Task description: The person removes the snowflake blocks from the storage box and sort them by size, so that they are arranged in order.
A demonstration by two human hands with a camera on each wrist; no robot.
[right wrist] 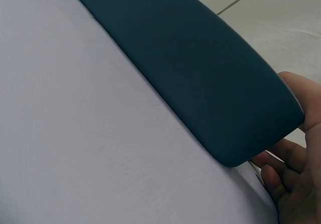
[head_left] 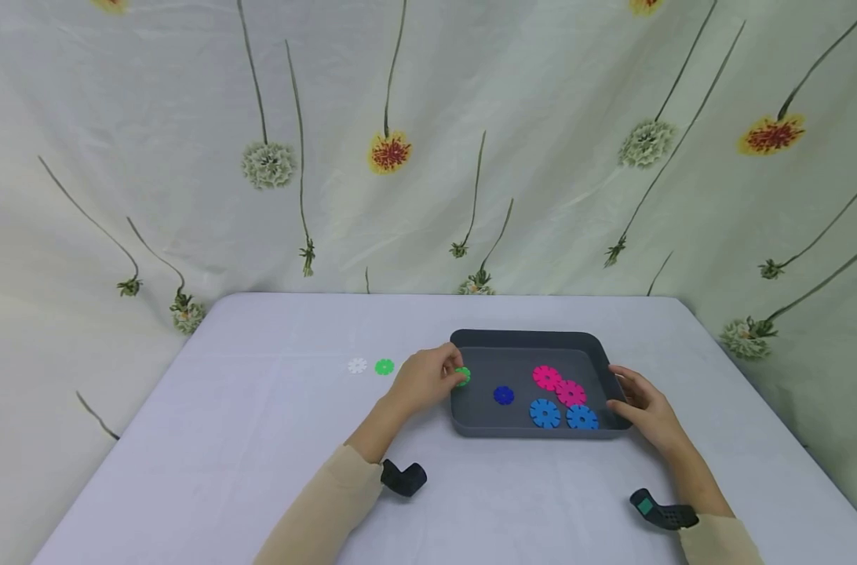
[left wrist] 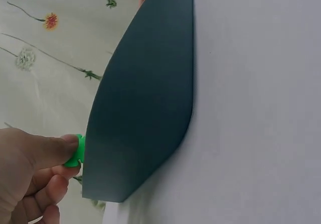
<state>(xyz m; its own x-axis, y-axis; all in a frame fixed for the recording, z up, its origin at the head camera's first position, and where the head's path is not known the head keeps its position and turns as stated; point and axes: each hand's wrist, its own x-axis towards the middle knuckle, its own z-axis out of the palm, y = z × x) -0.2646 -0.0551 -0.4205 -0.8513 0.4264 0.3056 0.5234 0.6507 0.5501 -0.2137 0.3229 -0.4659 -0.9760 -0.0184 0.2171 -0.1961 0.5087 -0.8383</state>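
Note:
My left hand pinches a small green notched disc between thumb and forefinger, right at the left end of a grey tray. In the left wrist view the green disc shows beside the tray's rim, its edge partly covered by the thumb. At the tray's right end, my right hand grips the rim, thumb over the edge and fingers outside. Inside the tray lie a dark blue disc, two pink discs and two larger light blue discs.
On the white-covered table, left of the tray, lie another green disc and a white disc. A flower-printed cloth hangs behind the table's far edge.

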